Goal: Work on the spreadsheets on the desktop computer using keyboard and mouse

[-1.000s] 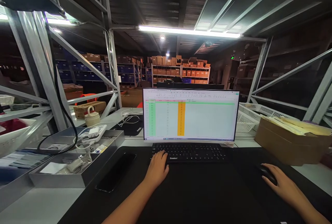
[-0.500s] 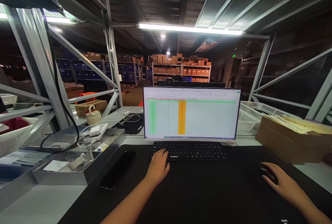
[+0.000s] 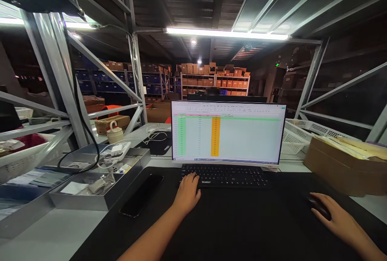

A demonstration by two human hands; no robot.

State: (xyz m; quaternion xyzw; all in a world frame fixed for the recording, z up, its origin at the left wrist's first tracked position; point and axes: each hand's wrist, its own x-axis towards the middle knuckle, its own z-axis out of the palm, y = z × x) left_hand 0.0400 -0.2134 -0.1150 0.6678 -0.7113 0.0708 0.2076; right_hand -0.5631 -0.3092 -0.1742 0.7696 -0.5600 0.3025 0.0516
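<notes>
My left hand point(image 3: 187, 191) rests on the left end of a black keyboard point(image 3: 232, 176), its fingers spread over the keys and holding nothing. At the right, my right hand point(image 3: 337, 214) is curved round a dark computer mouse point(image 3: 320, 207) on a large black desk mat point(image 3: 242, 220). Behind the keyboard stands a monitor point(image 3: 248, 136) showing a spreadsheet with a green column, an orange column and one green row. A dark phone point(image 3: 142, 195) lies on the mat, left of my left forearm.
Grey trays point(image 3: 81, 202) with packets and papers stand at the left, beside a white power strip point(image 3: 117, 152) with cables. A cream lidded pot point(image 3: 115, 134) is behind them. At the right are an open cardboard box point(image 3: 341, 168) and white baskets point(image 3: 292, 142). Metal posts frame the desk.
The whole view has shifted slightly, so things appear a little further right. Both hands keep their places on the keyboard and the mouse.
</notes>
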